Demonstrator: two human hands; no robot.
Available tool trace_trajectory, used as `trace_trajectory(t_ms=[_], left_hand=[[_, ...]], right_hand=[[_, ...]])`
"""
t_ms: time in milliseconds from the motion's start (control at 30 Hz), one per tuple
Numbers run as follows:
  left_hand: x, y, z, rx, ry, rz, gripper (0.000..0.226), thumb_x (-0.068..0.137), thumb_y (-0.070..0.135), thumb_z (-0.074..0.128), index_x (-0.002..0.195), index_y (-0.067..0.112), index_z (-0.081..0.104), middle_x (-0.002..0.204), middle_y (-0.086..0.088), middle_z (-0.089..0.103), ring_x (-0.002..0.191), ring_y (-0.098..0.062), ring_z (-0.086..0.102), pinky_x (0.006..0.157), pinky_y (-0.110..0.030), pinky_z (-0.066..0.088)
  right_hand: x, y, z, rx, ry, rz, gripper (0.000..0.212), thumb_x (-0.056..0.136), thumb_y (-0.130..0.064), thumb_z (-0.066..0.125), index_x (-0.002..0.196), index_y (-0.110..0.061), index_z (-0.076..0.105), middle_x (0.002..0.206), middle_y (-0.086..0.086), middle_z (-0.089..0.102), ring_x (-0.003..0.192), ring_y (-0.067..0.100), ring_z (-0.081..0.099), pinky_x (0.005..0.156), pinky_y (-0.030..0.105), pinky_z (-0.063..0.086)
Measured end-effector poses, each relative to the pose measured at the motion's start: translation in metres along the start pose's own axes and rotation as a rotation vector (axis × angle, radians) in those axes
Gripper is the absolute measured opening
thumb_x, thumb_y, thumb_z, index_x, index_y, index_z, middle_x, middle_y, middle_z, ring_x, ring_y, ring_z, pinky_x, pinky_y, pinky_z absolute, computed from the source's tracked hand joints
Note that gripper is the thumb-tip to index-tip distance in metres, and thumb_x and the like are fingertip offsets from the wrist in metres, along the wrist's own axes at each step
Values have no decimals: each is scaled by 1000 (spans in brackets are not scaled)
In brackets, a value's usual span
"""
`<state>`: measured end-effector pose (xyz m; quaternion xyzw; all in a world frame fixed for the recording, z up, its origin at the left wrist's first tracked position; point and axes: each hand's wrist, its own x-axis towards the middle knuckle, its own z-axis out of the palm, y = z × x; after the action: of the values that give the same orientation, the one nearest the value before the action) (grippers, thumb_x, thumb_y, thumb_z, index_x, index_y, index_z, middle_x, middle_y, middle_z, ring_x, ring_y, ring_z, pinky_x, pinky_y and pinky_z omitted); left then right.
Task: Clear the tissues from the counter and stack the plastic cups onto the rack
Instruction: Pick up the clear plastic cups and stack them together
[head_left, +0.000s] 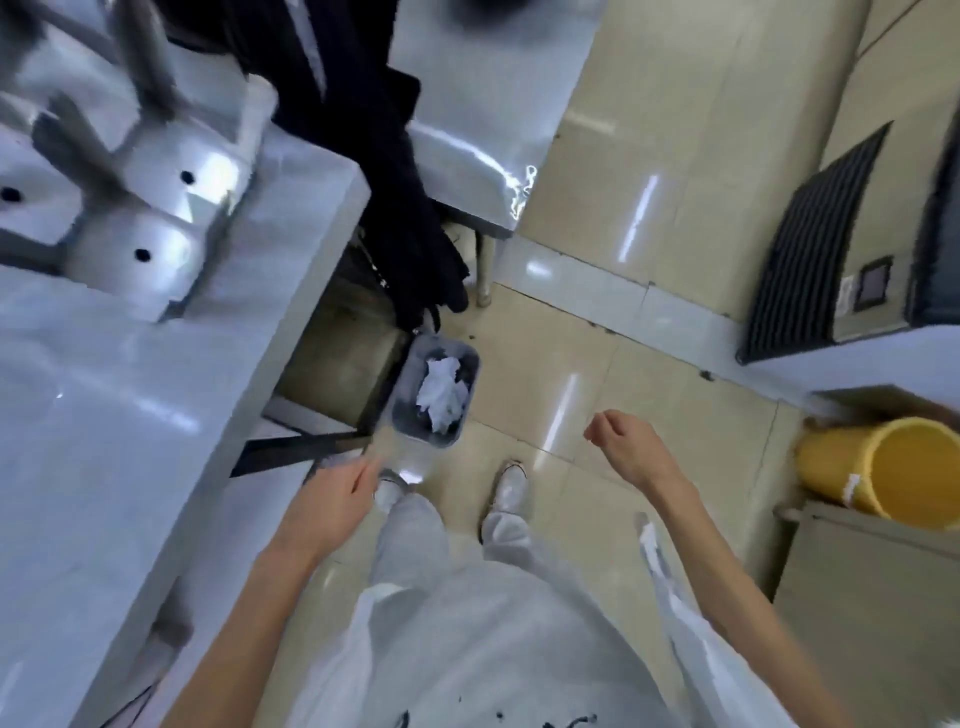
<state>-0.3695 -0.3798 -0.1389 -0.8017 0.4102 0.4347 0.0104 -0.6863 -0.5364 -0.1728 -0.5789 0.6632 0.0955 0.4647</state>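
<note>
- Tissues (440, 391) are crumpled up inside the small grey bin (410, 427) on the floor, right by the counter (130, 415) edge.
- Left hand (332, 506) is empty, fingers loosely spread, hanging just below the bin.
- Right hand (621, 441) is curled into a loose fist, gripping nothing, well off to the side.

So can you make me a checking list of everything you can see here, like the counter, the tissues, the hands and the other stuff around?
Surface: the grey counter shows no tissues or cups on its visible part.
Job's things: crumpled white tissues lie inside the small grey bin on the floor; plastic cups and rack nothing seen.
Clutter: a dark garment hangs over the counter's far end.
Grippers: left hand is open and empty; right hand is loosely curled, nothing visible in it.
Cables: nothing seen.
Surroundings: beige tiled floor, a yellow bucket on the right, a steel table ahead.
</note>
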Motion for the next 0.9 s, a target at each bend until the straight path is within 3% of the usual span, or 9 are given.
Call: trace_trajectory(t_ms=[100, 200, 333, 400, 500, 600, 667, 767, 900], left_hand=[[-61, -48, -4, -155, 80, -82, 33, 108, 15, 44, 88, 1, 67, 91, -14, 70, 90, -34, 67, 80, -38, 51], [-117, -95, 5, -248, 158, -258, 36, 109, 24, 44, 75, 20, 57, 80, -2, 64, 90, -31, 69, 78, -36, 49], [-190, -153, 30, -357, 330, -441, 39, 108, 31, 41, 108, 8, 72, 105, -13, 76, 103, -28, 73, 92, -36, 54], [-218, -182, 40, -407, 370, -513, 37, 106, 32, 41, 104, 12, 73, 100, -9, 77, 95, -24, 73, 88, -37, 56], [-241, -218, 43, -567, 288, -622, 28, 106, 27, 44, 82, 23, 59, 90, -4, 71, 91, -26, 70, 86, -38, 55], [-253, -252, 28, -661, 312, -645, 31, 106, 32, 42, 77, 26, 52, 86, 1, 65, 89, -25, 67, 86, -34, 51], [-256, -267, 10, -637, 352, -632, 34, 108, 34, 42, 76, 26, 49, 85, 3, 62, 84, -20, 61, 78, -32, 45], [-259, -288, -23, -549, 417, -612, 32, 108, 36, 43, 80, 22, 48, 82, 3, 58, 78, -17, 54, 67, -32, 37], [-252, -308, -61, -532, 490, -578, 25, 107, 32, 46, 92, 17, 60, 87, 2, 67, 75, -17, 58, 64, -27, 39]], right_hand=[[-6, -62, 8, -219, -129, -134, 39, 101, -24, 36, 80, -12, 66, 96, 9, 73, 97, 31, 66, 89, 39, 51], [-20, -128, 33, -438, -258, -311, 38, 103, -26, 37, 94, -4, 67, 100, 11, 71, 97, 31, 64, 90, 39, 49], [-61, -216, 84, -650, -334, -643, 37, 107, -31, 34, 97, -8, 61, 95, 2, 61, 93, 24, 60, 83, 35, 43], [-90, -252, 117, -655, -364, -730, 39, 106, -37, 34, 104, -13, 65, 100, 0, 66, 92, 20, 58, 80, 27, 37], [-128, -290, 167, -589, -424, -852, 39, 106, -37, 39, 105, -13, 69, 108, 5, 71, 100, 18, 62, 92, 31, 44], [-167, -309, 226, -715, -515, -904, 39, 107, -34, 35, 108, -11, 67, 114, 3, 67, 116, 24, 60, 99, 35, 40], [-193, -310, 261, -738, -590, -946, 37, 108, -34, 34, 97, -13, 62, 101, 5, 65, 108, 27, 61, 94, 35, 40], [-228, -315, 302, -799, -715, -971, 42, 106, -40, 35, 97, -10, 63, 99, 9, 67, 97, 23, 60, 90, 36, 44], [-235, -339, 308, -796, -868, -954, 33, 100, -43, 42, 101, -22, 66, 103, -5, 69, 93, 9, 60, 85, 27, 46]])
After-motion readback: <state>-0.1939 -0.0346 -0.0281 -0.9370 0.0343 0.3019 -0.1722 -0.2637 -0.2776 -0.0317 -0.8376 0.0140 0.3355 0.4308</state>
